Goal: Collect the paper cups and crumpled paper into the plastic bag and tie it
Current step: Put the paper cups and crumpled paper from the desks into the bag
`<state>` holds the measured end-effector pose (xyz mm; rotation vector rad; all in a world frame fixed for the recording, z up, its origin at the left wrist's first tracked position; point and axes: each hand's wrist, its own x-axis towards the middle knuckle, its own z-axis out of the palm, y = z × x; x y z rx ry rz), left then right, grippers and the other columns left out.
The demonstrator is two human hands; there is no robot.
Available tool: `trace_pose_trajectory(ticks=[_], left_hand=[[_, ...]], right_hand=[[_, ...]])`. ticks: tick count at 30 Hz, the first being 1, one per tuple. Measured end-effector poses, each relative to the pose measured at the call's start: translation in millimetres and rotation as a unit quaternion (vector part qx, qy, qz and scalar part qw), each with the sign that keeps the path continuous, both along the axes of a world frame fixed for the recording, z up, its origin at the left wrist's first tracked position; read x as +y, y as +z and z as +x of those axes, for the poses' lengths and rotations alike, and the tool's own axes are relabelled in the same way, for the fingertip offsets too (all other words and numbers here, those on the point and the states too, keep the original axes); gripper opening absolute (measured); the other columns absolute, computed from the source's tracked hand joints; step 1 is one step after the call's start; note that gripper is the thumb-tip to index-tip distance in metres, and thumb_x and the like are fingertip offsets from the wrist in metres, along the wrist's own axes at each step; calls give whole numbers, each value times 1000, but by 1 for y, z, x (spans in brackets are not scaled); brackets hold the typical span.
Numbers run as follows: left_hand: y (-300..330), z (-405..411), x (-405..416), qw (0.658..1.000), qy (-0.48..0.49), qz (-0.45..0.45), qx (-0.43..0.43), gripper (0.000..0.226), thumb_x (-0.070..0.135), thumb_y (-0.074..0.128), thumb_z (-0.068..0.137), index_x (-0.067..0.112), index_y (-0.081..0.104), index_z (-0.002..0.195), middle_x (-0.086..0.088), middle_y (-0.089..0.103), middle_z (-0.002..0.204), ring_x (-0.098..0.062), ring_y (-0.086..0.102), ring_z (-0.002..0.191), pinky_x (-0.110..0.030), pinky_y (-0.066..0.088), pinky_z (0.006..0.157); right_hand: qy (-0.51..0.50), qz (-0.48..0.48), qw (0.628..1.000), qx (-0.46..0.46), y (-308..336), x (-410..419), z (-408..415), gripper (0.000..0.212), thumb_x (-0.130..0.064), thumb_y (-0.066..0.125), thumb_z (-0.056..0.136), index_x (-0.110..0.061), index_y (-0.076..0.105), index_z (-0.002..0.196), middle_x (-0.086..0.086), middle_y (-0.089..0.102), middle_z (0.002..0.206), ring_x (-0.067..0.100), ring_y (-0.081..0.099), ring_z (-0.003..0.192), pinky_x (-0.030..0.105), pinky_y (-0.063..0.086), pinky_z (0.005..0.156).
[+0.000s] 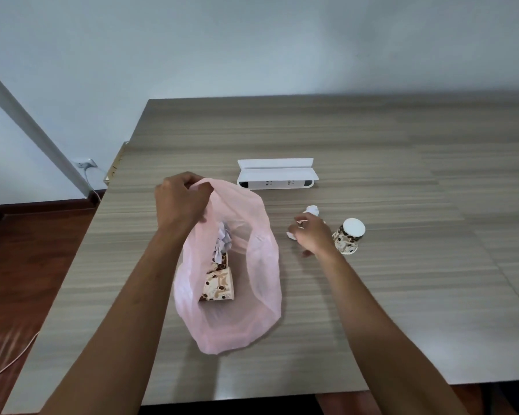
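The left hand (182, 199) is up over the desk (402, 295), fingers curled and pinching the far rim of the pink plastic bag (252, 319), holding its mouth open toward the person. The bag lies near the desk's left edge, its long axis running from the near edge toward the far one. Inside it, paper cups (218, 284) lie on their sides with a wad of crumpled paper (222, 242) above them.

Over to the right hand (312, 235), just right of the bag's mouth. Its fingers are bent over a piece of crumpled paper (291, 235) that shows white at the fingertips; a firm hold cannot be told from here. A second ball of paper (312, 210) sits just beyond that hand, toward the far edge. An upturned cup (348, 236) stands base-up just right of the wrist, close beside it.

So everything left to collect lies right of the bag, on the right hand's side, and that hand is plainly the nearer one. The carry looks like a short sweep leftward into the open mouth.

A white power strip (277, 175) rests beyond the bag, toward the far edge.
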<state>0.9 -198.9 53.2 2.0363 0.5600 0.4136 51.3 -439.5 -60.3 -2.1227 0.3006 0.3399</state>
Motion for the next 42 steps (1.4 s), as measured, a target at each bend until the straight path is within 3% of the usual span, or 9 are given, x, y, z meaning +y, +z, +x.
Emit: trace_pose_trajectory(ticks=[4, 7, 18, 24, 29, 33, 36, 39, 42], left_hand=[[2, 13, -5, 1000, 21, 1, -13, 14, 17, 60, 76, 17, 74, 73, 10, 60, 43, -7, 59, 36, -14, 43, 38], [2, 13, -6, 999, 35, 16, -16, 14, 19, 60, 77, 25, 70, 70, 18, 60, 43, 3, 58, 41, -5, 34, 39], [-3, -4, 11, 998, 65, 26, -1, 16, 18, 60, 78, 28, 69, 69, 21, 60, 45, 5, 59, 43, -5, 35, 39], [-6, -14, 13, 998, 53, 34, 10, 14, 16, 61, 79, 20, 74, 75, 6, 65, 55, 1, 60, 42, -6, 38, 41], [-3, -23, 18, 999, 35, 17, 7, 15, 15, 60, 78, 20, 74, 74, 7, 66, 55, -6, 61, 40, -10, 42, 41], [-1, -28, 22, 1000, 24, 11, 2, 16, 14, 60, 79, 22, 71, 72, 10, 62, 46, -1, 60, 40, -7, 38, 40], [0, -29, 26, 1000, 13, 8, 3, 15, 14, 60, 78, 21, 72, 73, 8, 61, 46, 1, 59, 40, -6, 37, 40], [0, -28, 28, 1000, -7, 1, 11, 16, 14, 58, 76, 20, 72, 70, 6, 60, 40, -8, 58, 34, -12, 42, 40], [0, -27, 29, 1000, -20, 14, 10, 13, 15, 62, 76, 19, 73, 71, 4, 62, 44, -4, 58, 37, -12, 43, 42]], right_hand=[[119, -141, 982, -29, -47, -8, 19, 62, -20, 67, 84, -22, 46, 142, 5, 39, 149, 24, 47, 130, 44, 49, 98], [178, -205, 963, -3, -67, -11, 33, 71, -14, 63, 85, -24, 35, 150, 5, 24, 159, 24, 28, 145, 39, 35, 110], [137, -224, 963, -61, -105, -13, 12, 35, 4, 57, 82, -8, 69, 113, 13, 55, 122, 30, 58, 111, 33, 48, 89], [110, -218, 967, -77, -103, -8, -14, 16, 1, 60, 78, -9, 72, 83, 12, 70, 93, 27, 64, 87, 27, 49, 70], [4, -90, 988, -125, -81, -10, -34, 16, 11, 66, 76, -4, 63, 80, 13, 65, 79, 18, 56, 65, 8, 38, 50], [-89, 17, 981, -172, -25, -9, -39, 14, 2, 74, 80, -5, 63, 87, 7, 65, 79, 17, 59, 67, 8, 42, 57], [-165, 175, 952, -190, 36, -5, -47, 21, 1, 73, 82, -11, 56, 79, 11, 65, 70, 15, 58, 52, 25, 49, 53], [-76, 352, 921, -146, 85, 4, -65, 25, 2, 74, 82, -10, 53, 79, 8, 65, 61, 14, 57, 46, 24, 49, 47], [53, 356, 932, -48, 92, 30, -90, 24, 3, 77, 79, -8, 55, 79, 14, 68, 64, 21, 61, 49, 28, 52, 47]])
